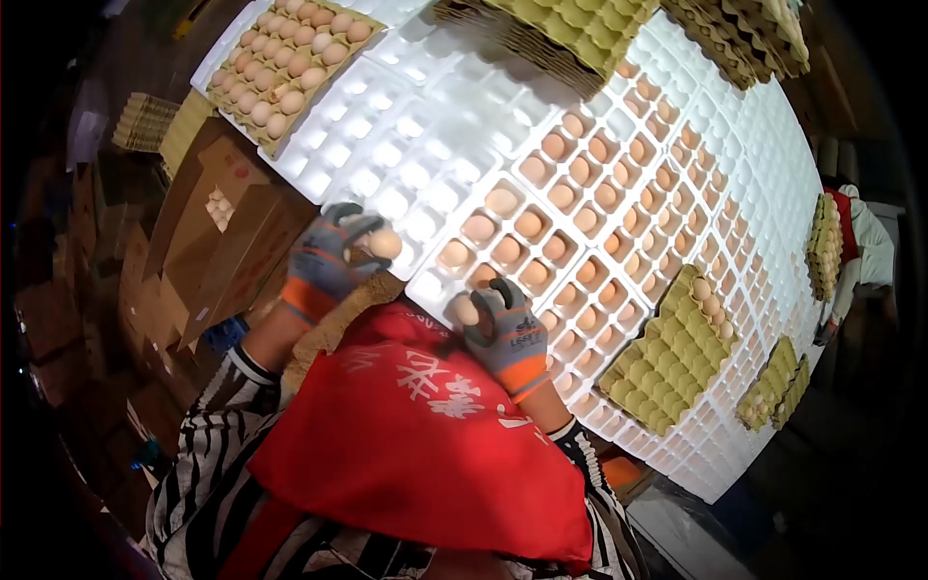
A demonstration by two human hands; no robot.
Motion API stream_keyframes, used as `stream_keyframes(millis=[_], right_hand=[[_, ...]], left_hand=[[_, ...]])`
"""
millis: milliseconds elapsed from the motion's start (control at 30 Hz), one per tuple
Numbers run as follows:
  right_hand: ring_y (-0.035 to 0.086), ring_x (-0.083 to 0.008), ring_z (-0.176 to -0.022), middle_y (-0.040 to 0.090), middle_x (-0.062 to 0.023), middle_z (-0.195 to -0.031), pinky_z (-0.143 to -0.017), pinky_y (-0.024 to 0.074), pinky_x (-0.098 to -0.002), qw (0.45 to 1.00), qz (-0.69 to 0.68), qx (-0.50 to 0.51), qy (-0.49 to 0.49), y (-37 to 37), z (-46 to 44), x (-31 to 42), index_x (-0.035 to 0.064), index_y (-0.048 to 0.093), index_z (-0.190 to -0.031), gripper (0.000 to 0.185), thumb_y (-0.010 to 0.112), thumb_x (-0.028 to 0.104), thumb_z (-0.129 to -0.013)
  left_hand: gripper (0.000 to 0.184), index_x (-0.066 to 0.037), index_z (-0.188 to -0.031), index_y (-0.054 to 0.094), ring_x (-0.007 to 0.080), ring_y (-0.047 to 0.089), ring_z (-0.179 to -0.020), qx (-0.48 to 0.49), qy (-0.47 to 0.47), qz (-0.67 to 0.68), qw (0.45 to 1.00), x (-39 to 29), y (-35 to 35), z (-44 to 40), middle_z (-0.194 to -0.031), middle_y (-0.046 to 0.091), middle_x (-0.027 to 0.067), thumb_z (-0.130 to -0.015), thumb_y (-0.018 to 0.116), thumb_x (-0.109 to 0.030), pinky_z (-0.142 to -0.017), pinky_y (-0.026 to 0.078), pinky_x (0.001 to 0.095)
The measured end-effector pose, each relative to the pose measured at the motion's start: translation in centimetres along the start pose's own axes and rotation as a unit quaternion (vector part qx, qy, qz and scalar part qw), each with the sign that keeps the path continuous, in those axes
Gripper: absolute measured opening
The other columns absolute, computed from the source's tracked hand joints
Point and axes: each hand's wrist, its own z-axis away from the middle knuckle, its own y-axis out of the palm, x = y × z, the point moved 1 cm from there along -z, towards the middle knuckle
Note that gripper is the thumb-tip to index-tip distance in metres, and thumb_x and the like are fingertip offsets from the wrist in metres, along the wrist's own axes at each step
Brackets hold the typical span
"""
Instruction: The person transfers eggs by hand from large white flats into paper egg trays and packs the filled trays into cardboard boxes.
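Observation:
My left hand (332, 253), in a grey glove with an orange cuff, is closed around a brown egg (385, 243); the hand is slightly blurred, and whether it holds more eggs I cannot tell. It is over the near edge of a white foam tray (319, 179) with bare cups. My right hand (505, 333), gloved the same way, has its fingers curled around another egg (466, 309) at the near corner of a white tray partly filled with eggs. Just beyond its fingers, several eggs, among them one pale egg (501, 201), sit in separate cups.
A pulp tray full of eggs (290, 58) lies at the upper left. Stacked pulp trays (570, 39) stand at the back. A pulp tray (667, 362) with a few eggs lies to the right. An open carton (227, 217) stands at left. Another person (865, 242) is at far right.

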Motion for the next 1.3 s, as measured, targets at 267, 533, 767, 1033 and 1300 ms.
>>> stream_keyframes(millis=[267, 533, 767, 1033, 1300], right_hand=[[0.063, -0.0330, -0.110, 0.053, -0.0114, -0.139, -0.088, 0.0550, -0.0423, 0.980, -0.196, -0.012, 0.013, 2.4, -1.5, 2.2, 0.0180, 0.061, -0.133, 0.046, 0.068, 0.015, -0.088], [0.064, -0.0235, -0.110, 0.056, -0.0157, -0.134, -0.091, 0.0520, -0.0330, 0.907, -0.411, -0.012, 0.094, 4.2, -5.2, 3.0, 0.0010, 0.056, -0.134, 0.048, 0.060, -0.001, -0.087], [0.054, -0.0371, -0.123, 0.053, -0.0182, -0.138, -0.102, 0.0468, -0.0414, 0.976, -0.015, -0.093, -0.195, 7.9, -12.6, 3.0, 0.0055, 0.054, -0.138, 0.055, 0.063, -0.001, -0.083], [0.056, -0.0217, -0.125, 0.058, -0.0136, -0.139, -0.102, 0.0469, -0.0318, 0.908, -0.352, -0.217, 0.058, 4.2, -6.1, -0.7, 0.0000, 0.049, -0.143, 0.049, 0.055, -0.002, -0.094], [0.058, -0.0207, -0.123, 0.059, -0.0133, -0.137, -0.104, 0.0457, -0.0311, 0.900, -0.344, -0.218, 0.153, 2.3, 2.2, -3.4, -0.0024, 0.050, -0.141, 0.045, 0.054, 0.001, -0.097]], left_hand=[[0.042, -0.014, -0.124, 0.065, 0.0355, 0.062, -0.096, 0.031, 0.066, -0.124, 0.990, -0.8, 2.2, -0.4, -0.126, 0.057, 0.0155, -0.082, 0.071, -0.017, -0.080, 0.054, 0.0431], [0.039, -0.011, -0.122, 0.065, 0.0344, 0.062, -0.103, -0.036, 0.045, 0.075, 0.996, 3.4, 3.1, -0.9, -0.119, 0.061, 0.0121, -0.083, 0.072, -0.011, -0.084, 0.054, 0.0434], [0.040, -0.007, -0.119, 0.066, 0.0351, 0.063, -0.103, -0.071, 0.041, 0.136, 0.987, 4.6, 4.0, -1.4, -0.116, 0.063, 0.0139, -0.080, 0.073, -0.005, -0.088, 0.053, 0.0414], [0.042, -0.004, -0.118, 0.066, 0.0291, 0.062, -0.115, -0.081, 0.082, 0.274, 0.955, 0.1, 4.9, -5.4, -0.121, 0.066, 0.0126, -0.077, 0.076, 0.001, -0.096, 0.052, 0.0375], [0.035, -0.010, -0.122, 0.065, 0.0343, 0.056, -0.109, -0.177, 0.153, 0.162, 0.959, -3.7, 7.6, -11.2, -0.118, 0.063, 0.0133, -0.088, 0.062, -0.002, -0.096, 0.047, 0.0419]])
